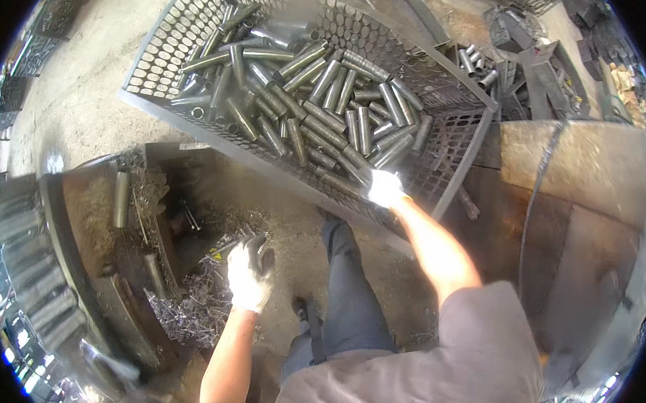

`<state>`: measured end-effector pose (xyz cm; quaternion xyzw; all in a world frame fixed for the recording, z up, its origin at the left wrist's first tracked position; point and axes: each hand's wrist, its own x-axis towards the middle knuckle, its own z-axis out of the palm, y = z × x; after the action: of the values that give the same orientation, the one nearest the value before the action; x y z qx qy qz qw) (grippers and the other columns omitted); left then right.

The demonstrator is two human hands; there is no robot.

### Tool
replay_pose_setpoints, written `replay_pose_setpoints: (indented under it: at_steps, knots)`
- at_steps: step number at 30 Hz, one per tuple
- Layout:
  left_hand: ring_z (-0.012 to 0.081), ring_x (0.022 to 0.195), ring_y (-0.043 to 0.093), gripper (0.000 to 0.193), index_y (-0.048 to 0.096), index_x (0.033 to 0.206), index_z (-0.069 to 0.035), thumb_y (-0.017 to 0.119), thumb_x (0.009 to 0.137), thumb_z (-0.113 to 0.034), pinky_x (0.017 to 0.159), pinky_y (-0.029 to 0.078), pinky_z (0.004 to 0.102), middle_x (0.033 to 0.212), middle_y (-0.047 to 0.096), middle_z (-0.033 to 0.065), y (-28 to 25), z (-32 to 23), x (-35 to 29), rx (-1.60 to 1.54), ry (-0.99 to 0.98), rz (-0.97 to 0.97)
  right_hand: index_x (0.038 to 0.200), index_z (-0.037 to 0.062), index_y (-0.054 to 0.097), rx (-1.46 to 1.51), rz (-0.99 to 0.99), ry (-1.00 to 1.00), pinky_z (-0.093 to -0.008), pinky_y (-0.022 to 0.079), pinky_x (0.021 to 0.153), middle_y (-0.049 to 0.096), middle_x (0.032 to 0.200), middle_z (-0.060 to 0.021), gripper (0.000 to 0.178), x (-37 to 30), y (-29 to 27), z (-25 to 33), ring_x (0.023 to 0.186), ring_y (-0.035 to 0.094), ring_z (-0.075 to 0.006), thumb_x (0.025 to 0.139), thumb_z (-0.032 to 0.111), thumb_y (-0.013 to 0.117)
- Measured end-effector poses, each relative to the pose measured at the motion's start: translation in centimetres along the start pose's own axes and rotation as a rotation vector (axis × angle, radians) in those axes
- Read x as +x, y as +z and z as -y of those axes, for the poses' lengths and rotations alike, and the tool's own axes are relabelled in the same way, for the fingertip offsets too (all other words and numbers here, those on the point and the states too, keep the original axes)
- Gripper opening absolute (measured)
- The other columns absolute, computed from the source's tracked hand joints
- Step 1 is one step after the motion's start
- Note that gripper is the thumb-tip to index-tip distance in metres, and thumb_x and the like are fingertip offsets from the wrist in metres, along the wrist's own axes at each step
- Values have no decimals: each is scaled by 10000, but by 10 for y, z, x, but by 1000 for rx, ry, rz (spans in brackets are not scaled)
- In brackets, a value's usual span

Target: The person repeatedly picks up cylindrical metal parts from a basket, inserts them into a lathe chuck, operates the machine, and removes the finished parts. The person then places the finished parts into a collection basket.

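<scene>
My right hand (385, 189), in a white work glove, reaches to the near right side of a metal crate (215, 140) with perforated walls. It is beside the short steel tubes (321, 123) piled loosely in the crate. Glare and blur hide its fingers, so I cannot make out whether it grips a tube. My left hand (250, 275), also gloved and with dark-stained fingertips, hangs over the floor to the left of my legs. Its thumb stands apart from the fingers, and nothing shows in it.
Metal shavings (192, 305) lie in a heap below my left hand. At the left, a tube (122, 199) stands near a curved metal edge, with a row of thick cylinders (36, 286) beyond. A metal-topped bench (580, 163) is at the right, with a dark cable (540, 183) across it.
</scene>
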<state>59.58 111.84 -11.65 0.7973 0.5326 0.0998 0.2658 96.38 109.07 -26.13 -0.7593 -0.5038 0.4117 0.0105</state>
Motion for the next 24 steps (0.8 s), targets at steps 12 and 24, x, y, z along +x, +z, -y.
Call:
replay_pose_setpoints:
  at_steps: [12,24]
  knots:
    - [576,1497,312,617,561,1470,-96,620,962,-442,1250,164,721,1577,418,286,93,33,149,294,184,238,1374,89,647,1108,102,864,-445,578,907,687,1291,-131,588,121,195,-179,1108,678,-292,957,499,705]
    - [566,1503,295,702,558,1469,-126,781,822,-278,1232,235,722,1600,399,257,90,19,162,289,100,350,1320,97,664,1927,-578,929,-410,626,774,688,1298,-130,352,136,164,-140,1090,693,-240,978,167,706]
